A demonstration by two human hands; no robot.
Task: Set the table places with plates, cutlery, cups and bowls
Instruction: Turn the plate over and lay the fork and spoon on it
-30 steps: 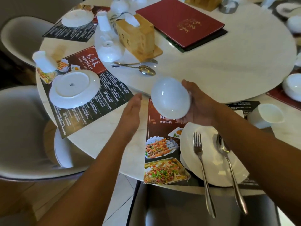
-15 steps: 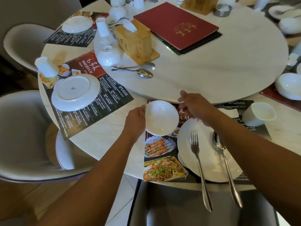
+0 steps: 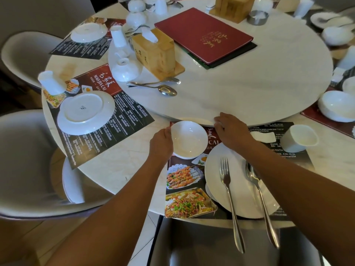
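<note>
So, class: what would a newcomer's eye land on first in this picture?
At the near place, the left hand holds a white bowl and the right hand grips the edge of the turntable. Beside the bowl, a fork and spoon lie across a plate; a red menu sits on the turntable.

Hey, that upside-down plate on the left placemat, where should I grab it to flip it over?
Probably the rim of the upside-down plate, on its near right edge, closest to your left hand. It lies base up on the placemat, so hook fingers under the rim, thumb on top.
</note>
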